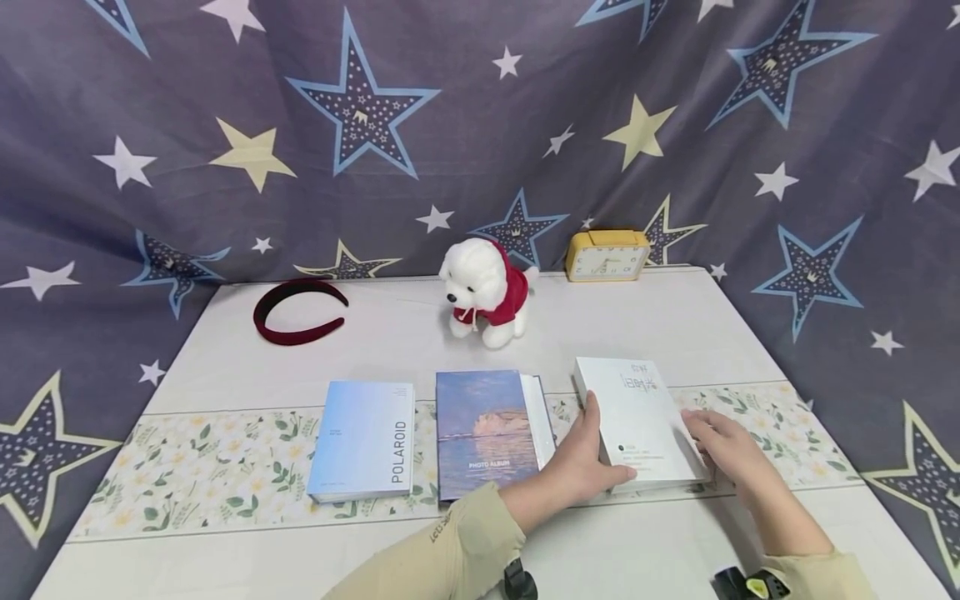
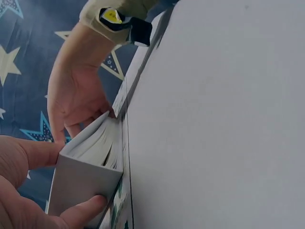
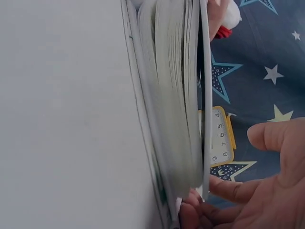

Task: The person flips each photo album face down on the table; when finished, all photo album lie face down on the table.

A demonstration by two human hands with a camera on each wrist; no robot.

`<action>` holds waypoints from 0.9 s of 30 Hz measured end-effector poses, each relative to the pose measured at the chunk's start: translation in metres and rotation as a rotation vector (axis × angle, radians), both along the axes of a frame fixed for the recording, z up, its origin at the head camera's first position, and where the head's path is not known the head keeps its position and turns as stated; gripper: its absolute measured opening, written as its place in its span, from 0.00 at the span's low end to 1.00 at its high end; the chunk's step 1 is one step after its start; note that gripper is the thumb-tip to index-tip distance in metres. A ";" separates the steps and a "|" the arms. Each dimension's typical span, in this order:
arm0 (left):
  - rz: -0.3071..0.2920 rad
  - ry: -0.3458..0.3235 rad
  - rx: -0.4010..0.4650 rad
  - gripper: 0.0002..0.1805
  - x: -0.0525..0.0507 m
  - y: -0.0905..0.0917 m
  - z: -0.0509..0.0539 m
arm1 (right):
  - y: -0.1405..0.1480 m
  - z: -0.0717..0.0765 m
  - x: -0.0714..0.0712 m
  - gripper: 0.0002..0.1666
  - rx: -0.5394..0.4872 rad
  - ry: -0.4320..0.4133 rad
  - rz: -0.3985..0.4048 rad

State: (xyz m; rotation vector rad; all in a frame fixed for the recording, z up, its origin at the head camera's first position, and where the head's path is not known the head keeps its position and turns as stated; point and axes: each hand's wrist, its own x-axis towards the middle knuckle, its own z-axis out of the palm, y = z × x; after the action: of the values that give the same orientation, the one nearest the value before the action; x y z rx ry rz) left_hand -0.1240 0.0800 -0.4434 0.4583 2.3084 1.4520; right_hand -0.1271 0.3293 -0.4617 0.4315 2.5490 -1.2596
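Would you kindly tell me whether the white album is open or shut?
The white album is shut: its front cover lies over the pages, and only their edges show.
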 end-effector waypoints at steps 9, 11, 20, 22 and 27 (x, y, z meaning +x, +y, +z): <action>0.015 -0.070 0.066 0.59 0.002 0.000 0.001 | 0.031 -0.047 -0.017 0.63 -0.052 0.003 -0.040; 0.012 -0.076 0.075 0.59 0.002 -0.001 0.001 | 0.026 -0.037 -0.014 0.61 -0.072 0.005 -0.038; -0.014 -0.073 0.077 0.58 0.001 -0.007 -0.002 | 0.009 -0.009 -0.007 0.60 -0.085 0.008 -0.041; -0.014 -0.064 0.062 0.58 0.001 -0.008 -0.002 | 0.018 -0.026 -0.013 0.62 -0.085 0.019 -0.048; -0.014 -0.041 0.022 0.59 0.001 -0.010 0.000 | 0.032 -0.052 -0.022 0.65 -0.087 0.055 -0.046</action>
State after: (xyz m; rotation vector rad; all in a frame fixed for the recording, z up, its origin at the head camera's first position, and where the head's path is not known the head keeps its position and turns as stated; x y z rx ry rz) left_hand -0.1227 0.0696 -0.4432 0.4458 2.2556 1.4681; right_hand -0.1492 0.3609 -0.5137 0.4456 2.5316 -1.4111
